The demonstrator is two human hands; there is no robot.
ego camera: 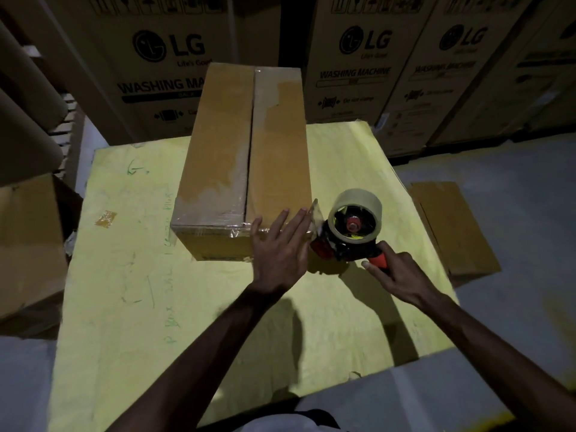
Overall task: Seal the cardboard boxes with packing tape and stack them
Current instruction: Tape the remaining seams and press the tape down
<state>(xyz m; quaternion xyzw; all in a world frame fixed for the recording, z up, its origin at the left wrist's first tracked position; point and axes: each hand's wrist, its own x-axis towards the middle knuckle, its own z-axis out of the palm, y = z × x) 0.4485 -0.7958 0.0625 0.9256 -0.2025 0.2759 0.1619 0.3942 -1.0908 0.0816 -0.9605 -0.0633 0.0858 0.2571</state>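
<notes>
A long brown cardboard box [224, 157] lies on the yellow work surface [131, 275], its top flaps closed with a dark seam running along the middle and patches of old clear tape. My left hand [280, 247] lies flat with straight fingers on the box's near right corner. My right hand [396, 272] grips the orange handle of a tape dispenser [352, 232], which stands just right of that corner with a roll of clear tape on it. A short tail of tape sticks up by my left fingertips.
Large printed washing-machine cartons [358, 57] wall off the back. A flattened cardboard piece [452, 226] lies on the grey floor to the right. Another open carton [28, 241] stands at the left edge, with cardboard tubes above it.
</notes>
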